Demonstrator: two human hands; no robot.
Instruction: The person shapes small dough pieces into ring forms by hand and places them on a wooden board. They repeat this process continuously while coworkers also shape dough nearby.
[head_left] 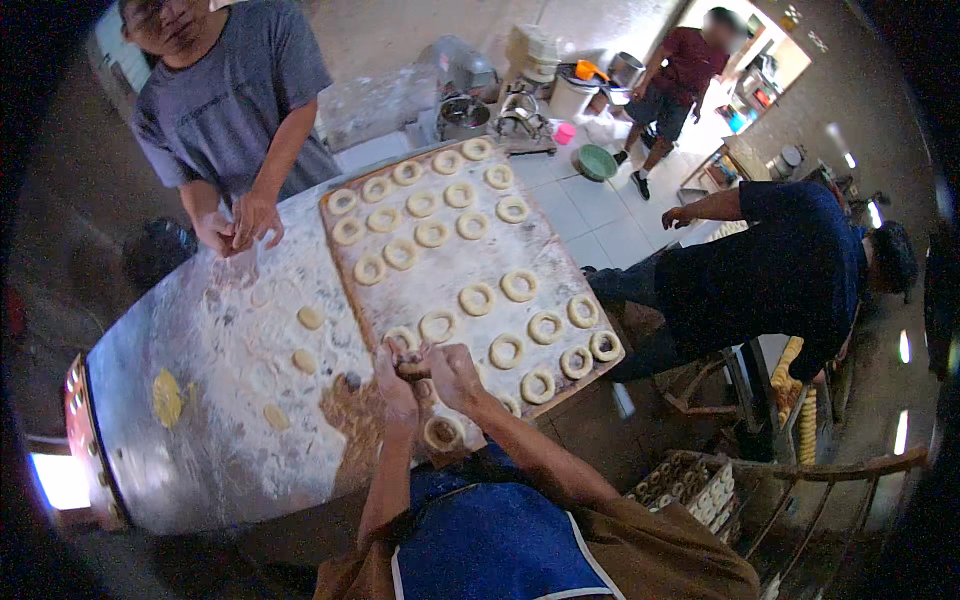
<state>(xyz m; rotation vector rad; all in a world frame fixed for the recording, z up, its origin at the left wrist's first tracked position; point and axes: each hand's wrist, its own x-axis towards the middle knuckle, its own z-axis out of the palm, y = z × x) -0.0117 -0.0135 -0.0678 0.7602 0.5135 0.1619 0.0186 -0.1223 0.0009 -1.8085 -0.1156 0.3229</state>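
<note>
My left hand (395, 385) and my right hand (452, 378) are closed together at the board's near left corner, around something small that I cannot make out, partly hidden by my fingers. The floured board (375, 295) carries several pale dough rings (478, 297), with one (443, 432) just below my hands. To the left, small flattened dough pieces (304, 361) lie on the floury steel table (140, 450), along with a yellow patch of dough (166, 395).
A person in grey (220, 100) handles dough across the table. Another in navy (760, 270) bends at the right. A third (680, 80) stands behind near buckets (575, 98) and a green basin (596, 161). Racks of rings (680, 490) and metal railings stand at lower right.
</note>
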